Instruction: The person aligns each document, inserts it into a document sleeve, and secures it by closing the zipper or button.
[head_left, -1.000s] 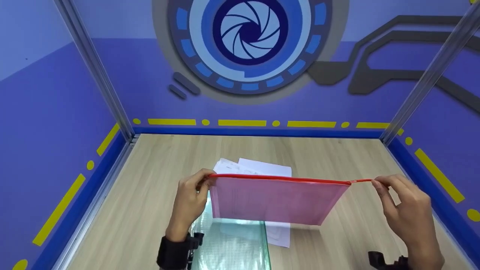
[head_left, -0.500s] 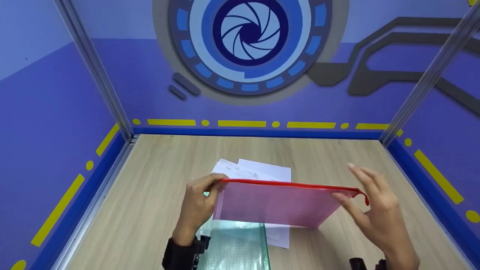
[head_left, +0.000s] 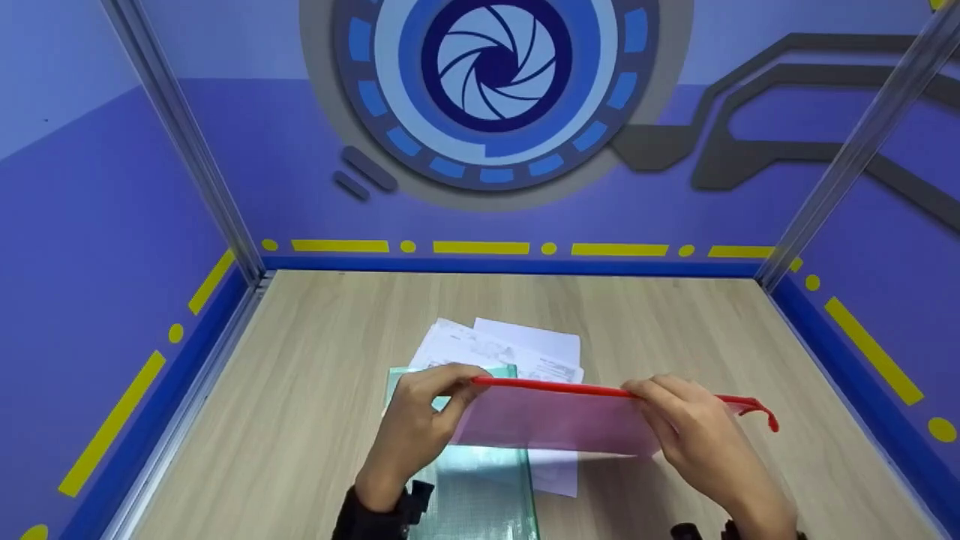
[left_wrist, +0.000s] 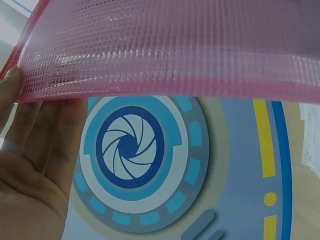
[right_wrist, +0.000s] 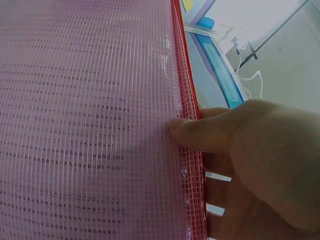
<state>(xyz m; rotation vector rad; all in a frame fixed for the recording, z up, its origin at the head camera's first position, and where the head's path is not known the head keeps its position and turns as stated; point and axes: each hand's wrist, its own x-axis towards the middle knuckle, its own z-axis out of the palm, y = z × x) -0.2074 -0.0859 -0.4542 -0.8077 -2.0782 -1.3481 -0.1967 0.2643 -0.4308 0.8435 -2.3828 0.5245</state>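
A pink mesh zipper pouch [head_left: 555,418] with a red zipper edge hangs above the table, tilted, between both hands. My left hand [head_left: 416,420] pinches its upper left corner. My right hand [head_left: 697,427] grips the zipper edge right of the middle, thumb in front and fingers behind, as the right wrist view shows. Beyond that hand a red pull cord [head_left: 766,416] dangles from the pouch's right end. Printed text shows through the mesh [right_wrist: 75,130] in the right wrist view. Below lies a green mesh pouch [head_left: 487,495], partly hidden by the pink one.
Several printed paper sheets [head_left: 487,349] lie on the wooden table [head_left: 337,322], partly beneath the green pouch. Blue and purple panels with metal posts [head_left: 195,142] enclose the table at the back and sides.
My right hand has let go of the red pull cord, moved left, and now grips the zipper edge. My left hand has shifted right and slightly down with the pouch.
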